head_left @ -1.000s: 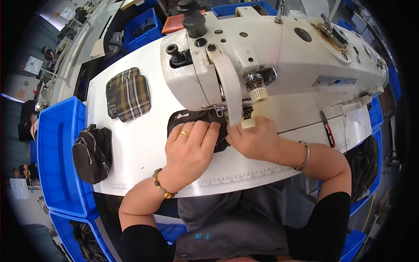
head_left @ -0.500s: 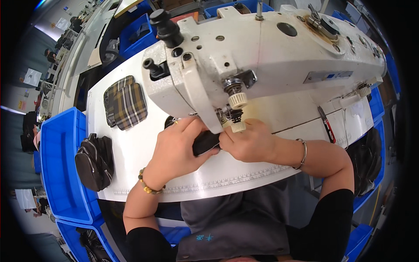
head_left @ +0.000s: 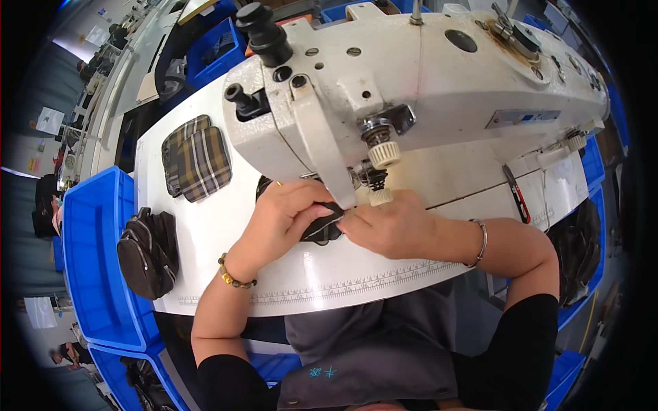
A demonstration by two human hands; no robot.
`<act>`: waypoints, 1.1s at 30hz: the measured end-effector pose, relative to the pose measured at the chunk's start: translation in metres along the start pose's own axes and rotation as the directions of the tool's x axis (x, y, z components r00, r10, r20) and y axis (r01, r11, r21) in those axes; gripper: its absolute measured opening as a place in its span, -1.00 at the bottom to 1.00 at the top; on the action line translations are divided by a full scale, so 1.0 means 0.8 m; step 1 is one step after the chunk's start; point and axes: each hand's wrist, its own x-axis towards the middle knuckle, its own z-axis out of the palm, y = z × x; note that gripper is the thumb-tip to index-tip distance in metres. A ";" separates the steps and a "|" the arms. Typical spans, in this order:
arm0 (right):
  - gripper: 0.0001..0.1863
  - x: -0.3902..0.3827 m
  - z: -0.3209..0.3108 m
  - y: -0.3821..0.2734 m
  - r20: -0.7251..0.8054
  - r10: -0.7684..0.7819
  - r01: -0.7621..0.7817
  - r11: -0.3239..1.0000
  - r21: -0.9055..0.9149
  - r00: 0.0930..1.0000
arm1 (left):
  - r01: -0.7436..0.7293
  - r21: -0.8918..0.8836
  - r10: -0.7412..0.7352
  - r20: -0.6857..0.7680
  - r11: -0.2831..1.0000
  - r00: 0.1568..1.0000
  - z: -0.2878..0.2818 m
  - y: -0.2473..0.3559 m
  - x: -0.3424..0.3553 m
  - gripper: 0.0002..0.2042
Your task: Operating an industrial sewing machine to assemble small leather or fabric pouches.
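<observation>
My left hand (head_left: 281, 219) is closed on a dark fabric piece (head_left: 319, 231), thumb pressed on its top beside a thin pale edge. My right hand (head_left: 387, 229) grips the piece's right edge with curled fingertips, just below the presser-foot area of the white sewing machine (head_left: 452, 82). The machine's head hides part of the fabric and the needle. Further left on the white table (head_left: 219, 274) lie plaid fabric pieces (head_left: 195, 161) and a black zippered bag (head_left: 147, 253).
Blue bins (head_left: 96, 257) flank the table, holding dark items on the right (head_left: 576, 253). A red-and-black cutter (head_left: 517, 195) lies right of my hands. A ruler strip (head_left: 356, 277) runs along the front edge. At the far lower left a person (head_left: 72, 353) is at work.
My left hand has shifted left and turned, bringing its thumb over the fabric, which is now folded up with a pale edge showing. My right hand stays beside the machine head, fingers curled.
</observation>
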 end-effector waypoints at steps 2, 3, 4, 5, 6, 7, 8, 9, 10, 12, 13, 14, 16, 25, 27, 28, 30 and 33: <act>-0.80 -0.005 0.000 -0.010 0.019 0.039 -0.040 0.998 0.053 0.999 | 0.036 -0.006 -0.036 0.045 0.999 0.998 -0.009 0.002 0.000 -0.86; -0.73 -0.007 0.001 -0.014 0.110 0.049 -0.057 0.996 0.073 0.993 | 0.073 -0.008 -0.072 0.084 0.997 0.994 -0.011 0.002 0.001 -0.88; -0.67 -0.006 0.000 -0.016 0.199 0.055 -0.075 0.993 0.090 0.978 | 0.034 -0.041 -0.030 0.096 0.999 0.995 -0.009 0.000 0.001 -0.87; -0.67 -0.005 -0.005 -0.018 0.197 0.062 -0.081 0.993 0.091 0.979 | 0.033 -0.041 -0.029 0.103 0.999 0.994 -0.007 0.003 0.001 -0.87; -0.67 -0.005 -0.014 -0.020 0.271 0.025 -0.048 0.996 0.078 0.962 | -0.063 0.120 0.051 0.100 0.991 0.994 -0.005 0.010 0.000 -0.85; -0.67 -0.004 -0.020 -0.021 0.347 -0.011 -0.013 0.998 0.068 0.938 | -0.156 0.275 0.131 0.107 0.949 0.986 0.000 0.016 -0.001 -0.84; -0.67 -0.006 -0.021 -0.021 0.348 -0.008 -0.017 0.997 0.069 0.937 | -0.153 0.318 0.126 0.106 0.936 0.986 0.005 0.018 -0.003 -0.83; -0.68 -0.008 -0.021 -0.022 0.344 -0.001 -0.024 0.997 0.068 0.939 | -0.153 0.316 0.125 0.108 0.936 0.986 0.008 0.019 -0.002 -0.83; -0.69 -0.010 -0.021 -0.022 0.340 0.001 -0.026 0.997 0.070 0.940 | -0.141 0.305 0.115 0.103 0.942 0.988 0.010 0.021 -0.002 -0.83; -0.72 -0.012 -0.022 -0.025 0.311 -0.008 -0.016 0.997 0.076 0.950 | -0.124 0.296 0.100 0.093 0.947 0.991 0.013 0.022 -0.004 -0.83; -0.75 -0.012 -0.022 -0.026 0.282 -0.012 -0.010 0.997 0.078 0.959 | -0.126 0.282 0.103 0.093 0.951 0.990 0.015 0.020 -0.004 -0.83; -0.75 -0.011 -0.024 -0.027 0.283 -0.017 -0.007 0.997 0.081 0.959 | -0.128 0.269 0.106 0.093 0.955 0.990 0.016 0.019 -0.005 -0.83; -0.82 -0.009 -0.028 -0.028 0.320 -0.025 0.007 0.998 0.059 0.947 | -0.129 0.278 0.106 0.097 0.952 0.990 0.017 0.017 -0.005 -0.83; -0.94 -0.004 -0.004 -0.012 0.236 0.115 -0.113 0.993 -0.021 0.965 | -0.053 0.349 0.023 0.090 0.936 0.996 0.009 -0.017 0.006 -0.83; -0.94 -0.003 0.001 -0.005 0.243 0.134 -0.130 0.991 -0.033 0.961 | 0.121 0.304 -0.157 0.098 0.945 0.983 0.007 -0.017 0.011 -0.81; -0.93 -0.002 0.002 -0.002 0.245 0.154 -0.148 0.988 -0.044 0.957 | 0.122 0.303 -0.157 0.096 0.945 0.983 0.006 -0.021 0.012 -0.81; -0.94 -0.001 0.003 0.004 0.279 0.144 -0.135 0.989 -0.052 0.949 | 0.007 0.351 -0.013 0.017 0.936 1.000 0.006 -0.032 0.013 -0.78; -0.95 0.000 0.006 0.012 0.302 0.128 -0.121 0.992 -0.041 0.945 | 0.023 0.212 -0.018 -0.027 0.977 0.999 0.005 -0.036 0.018 -0.76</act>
